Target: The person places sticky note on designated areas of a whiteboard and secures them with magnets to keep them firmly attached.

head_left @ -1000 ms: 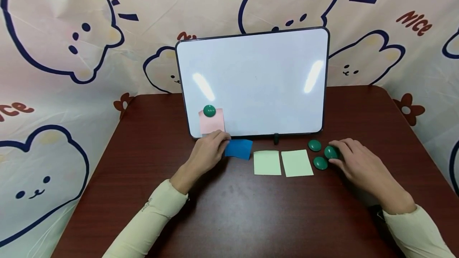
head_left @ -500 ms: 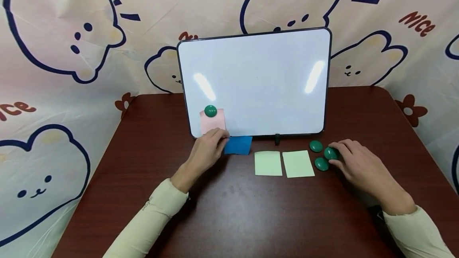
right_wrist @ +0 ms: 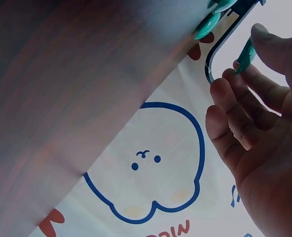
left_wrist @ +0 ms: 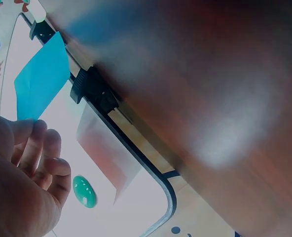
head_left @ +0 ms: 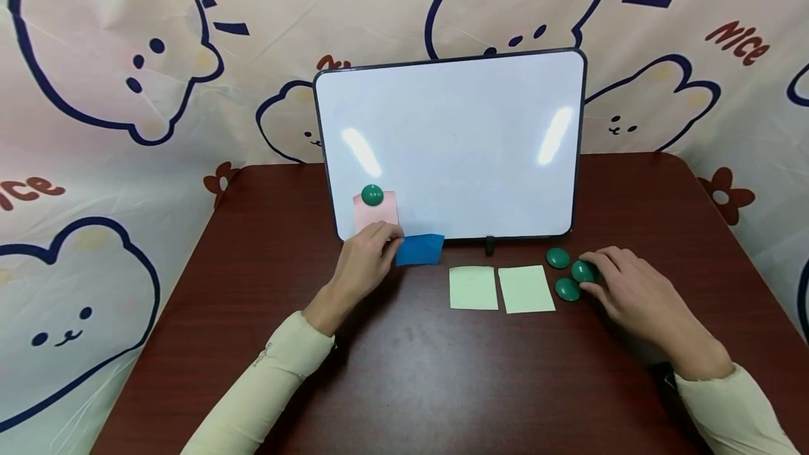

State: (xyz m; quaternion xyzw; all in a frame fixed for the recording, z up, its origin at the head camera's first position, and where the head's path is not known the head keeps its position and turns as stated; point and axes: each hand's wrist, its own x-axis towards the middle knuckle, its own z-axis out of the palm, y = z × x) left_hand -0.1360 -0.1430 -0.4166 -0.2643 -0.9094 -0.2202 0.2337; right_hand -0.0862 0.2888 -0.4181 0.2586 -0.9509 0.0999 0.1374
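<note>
The left wrist view shows two black clips (left_wrist: pixel 95 90) along the lower edge of the whiteboard (head_left: pixel 450 146); the head view shows only one. In that wrist view the left hand (head_left: pixel 366 258) pinches one end of the blue note (head_left: pixel 420 250) between thumb and fingertips, the other fingers bent. The note is in front of the board's lower edge, towards the far edge of the tabletop (head_left: pixel 430 385).

The right wrist view shows the held magnet (head_left: pixel 582 271) side-on, gripped between thumb and fingers of the right hand (head_left: pixel 632 291), its other fingers loosely curved; the head view shows its round face. It is towards the tabletop's right edge, just beside two loose magnets (head_left: pixel 557 258). Whether it touches the tabletop, I cannot tell.
</note>
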